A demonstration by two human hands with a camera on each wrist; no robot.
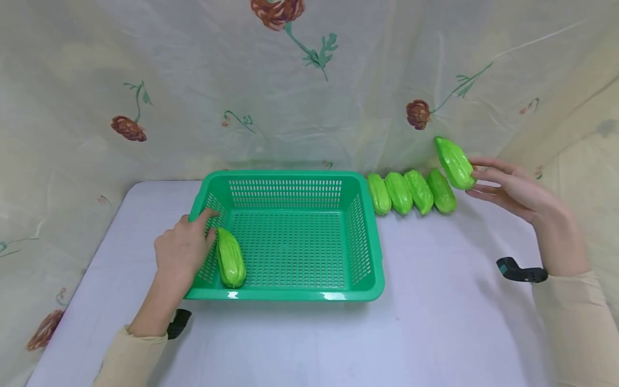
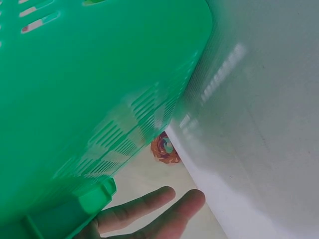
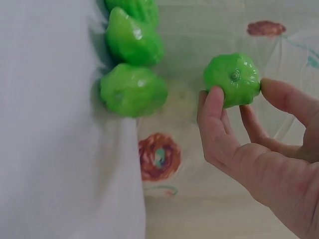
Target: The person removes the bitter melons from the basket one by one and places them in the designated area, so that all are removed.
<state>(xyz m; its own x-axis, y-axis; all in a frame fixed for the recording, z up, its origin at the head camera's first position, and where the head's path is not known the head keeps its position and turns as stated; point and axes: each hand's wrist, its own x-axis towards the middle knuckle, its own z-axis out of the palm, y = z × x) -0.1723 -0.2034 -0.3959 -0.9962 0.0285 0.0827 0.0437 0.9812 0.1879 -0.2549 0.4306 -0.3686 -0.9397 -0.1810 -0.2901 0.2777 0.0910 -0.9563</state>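
Observation:
My right hand (image 1: 522,191) pinches the end of a glossy green ridged vegetable (image 1: 454,161) between thumb and fingers. It is lifted above the table, its pointed end tilted up and away. In the right wrist view the fingertips of my right hand (image 3: 259,144) hold the lobed end of this vegetable (image 3: 232,79). My left hand (image 1: 181,250) grips the left rim of a green plastic basket (image 1: 290,295); in the left wrist view two fingers extend below the rim. A similar green vegetable (image 1: 230,260) lies inside the basket along its left wall, beside my left thumb.
Several more green vegetables (image 1: 398,193) lie in a row right of the basket, at the table's back edge. A white cloth covers the table (image 1: 435,322). Flower-patterned curtain (image 1: 193,64) hangs behind and at both sides.

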